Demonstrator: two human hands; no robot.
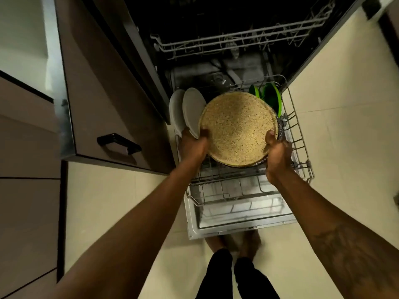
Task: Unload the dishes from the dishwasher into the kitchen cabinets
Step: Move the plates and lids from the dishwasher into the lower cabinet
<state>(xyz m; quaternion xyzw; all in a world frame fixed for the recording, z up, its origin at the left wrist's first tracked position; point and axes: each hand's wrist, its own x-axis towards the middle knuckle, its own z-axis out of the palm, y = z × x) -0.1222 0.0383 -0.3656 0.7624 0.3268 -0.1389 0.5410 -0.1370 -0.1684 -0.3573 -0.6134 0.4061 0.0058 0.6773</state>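
Fingers of the left hand (193, 145) and the right hand (277, 157) are curled round opposite edges of a speckled tan round plate (237, 128), which is held above the pulled-out lower rack (300, 145) of the open dishwasher (194, 228), just beside two upright white plates (192, 106).

The large plate (237, 128) is sandy tan, densely speckled with darker brown flecks, and its outer rim is dark brown. The two upright plates (193, 111) are plain pale grey, and the dishes (271, 98) at the back of the rack are bright green. The wire rack (300, 147) is grey, the cabinet front (103, 93) matte brown with a black handle (118, 143), the floor tiles (345, 126) cream, and the trousers (218, 275) black.
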